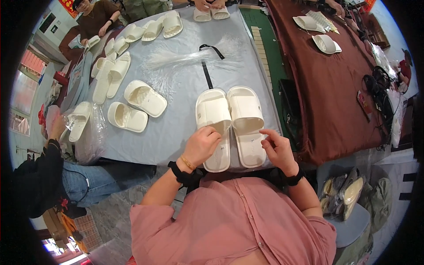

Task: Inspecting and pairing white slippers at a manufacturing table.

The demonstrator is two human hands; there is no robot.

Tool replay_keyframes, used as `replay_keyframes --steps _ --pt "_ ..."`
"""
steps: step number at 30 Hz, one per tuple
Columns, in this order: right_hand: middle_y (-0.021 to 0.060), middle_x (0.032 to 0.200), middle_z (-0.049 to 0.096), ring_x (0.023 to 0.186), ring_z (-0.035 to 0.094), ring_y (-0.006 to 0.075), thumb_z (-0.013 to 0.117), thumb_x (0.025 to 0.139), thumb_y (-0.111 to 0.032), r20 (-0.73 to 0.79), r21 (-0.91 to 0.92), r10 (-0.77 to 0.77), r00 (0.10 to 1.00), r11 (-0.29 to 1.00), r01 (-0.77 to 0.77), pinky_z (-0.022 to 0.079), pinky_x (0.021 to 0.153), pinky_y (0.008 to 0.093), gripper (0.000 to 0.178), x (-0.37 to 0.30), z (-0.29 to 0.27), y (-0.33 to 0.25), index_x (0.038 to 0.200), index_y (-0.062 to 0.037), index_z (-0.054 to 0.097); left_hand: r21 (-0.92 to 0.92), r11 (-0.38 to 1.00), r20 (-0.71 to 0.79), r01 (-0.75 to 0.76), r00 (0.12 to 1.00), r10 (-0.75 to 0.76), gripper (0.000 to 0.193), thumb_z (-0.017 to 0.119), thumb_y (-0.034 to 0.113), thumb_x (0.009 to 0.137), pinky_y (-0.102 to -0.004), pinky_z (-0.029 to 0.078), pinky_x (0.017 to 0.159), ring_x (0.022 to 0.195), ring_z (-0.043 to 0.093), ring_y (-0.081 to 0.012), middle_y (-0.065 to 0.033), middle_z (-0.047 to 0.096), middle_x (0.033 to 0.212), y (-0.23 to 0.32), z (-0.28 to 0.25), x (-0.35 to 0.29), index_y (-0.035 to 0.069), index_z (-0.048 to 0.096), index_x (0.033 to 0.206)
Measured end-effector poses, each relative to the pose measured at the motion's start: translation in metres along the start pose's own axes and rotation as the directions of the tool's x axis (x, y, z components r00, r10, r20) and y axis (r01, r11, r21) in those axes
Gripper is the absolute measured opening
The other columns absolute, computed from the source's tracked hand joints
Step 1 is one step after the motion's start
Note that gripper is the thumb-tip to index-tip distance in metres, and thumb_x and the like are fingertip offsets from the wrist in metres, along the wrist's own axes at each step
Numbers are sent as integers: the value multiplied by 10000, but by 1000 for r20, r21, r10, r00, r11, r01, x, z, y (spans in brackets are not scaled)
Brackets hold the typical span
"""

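Note:
Two cream slide slippers lie side by side before me, toes pointing away: the left slipper (213, 112) and the right slipper (245, 108). Over the left slipper's insole, at the lower edge of its strap, is my left hand (204, 146). Its fingers are curled together, and whatever they may pinch is too small to make out. At the outer edge of the right slipper hovers my right hand (278, 151), fingers bent but apart, with nothing visible in it. Beyond the toes lies a bundle of thin clear plastic strands (176, 59) with a black strap (206, 74).
More cream slippers (145, 98) are spread along the table's left side and far edge. At left, a co-worker's hand (57, 127) is by a slipper and clear plastic bag (90, 139). A brown-covered table (327, 101) stands at right; bagged shoes (346, 192) rest on a stool.

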State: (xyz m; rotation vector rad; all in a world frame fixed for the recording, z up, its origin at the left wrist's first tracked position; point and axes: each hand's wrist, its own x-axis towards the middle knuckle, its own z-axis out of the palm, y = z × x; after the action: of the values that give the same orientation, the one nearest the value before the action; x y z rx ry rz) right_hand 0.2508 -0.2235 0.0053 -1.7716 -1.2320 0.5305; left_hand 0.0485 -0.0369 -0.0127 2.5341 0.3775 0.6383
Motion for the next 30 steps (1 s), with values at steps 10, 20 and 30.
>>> replay_keyframes --steps 10,20,30 --pt "114 745 603 634 589 224 619 832 -24 116 39 -64 991 997 60 474 586 312 342 -2 32 -10 1169 -49 564 34 999 30 -14 999 13 80 644 104 773 -367 488 675 791 578 -276 -84 575 826 29 7 -11 56 601 820" --pt "139 796 616 730 611 328 637 814 -110 251 -46 -198 947 975 216 487 634 403 105 -7 45 -1 895 -50 605 -115 991 73 71 995 -63 69 657 96 780 -377 476 632 712 580 -294 -102 588 763 39 16 -35 49 611 802" --pt "109 788 612 755 611 307 631 795 -121 381 -90 -204 902 963 255 493 652 398 87 -16 47 -6 852 -65 596 -175 957 257 231 949 -182 87 657 122 783 -379 486 619 689 601 -307 -126 606 742 42 1 -55 41 626 785"
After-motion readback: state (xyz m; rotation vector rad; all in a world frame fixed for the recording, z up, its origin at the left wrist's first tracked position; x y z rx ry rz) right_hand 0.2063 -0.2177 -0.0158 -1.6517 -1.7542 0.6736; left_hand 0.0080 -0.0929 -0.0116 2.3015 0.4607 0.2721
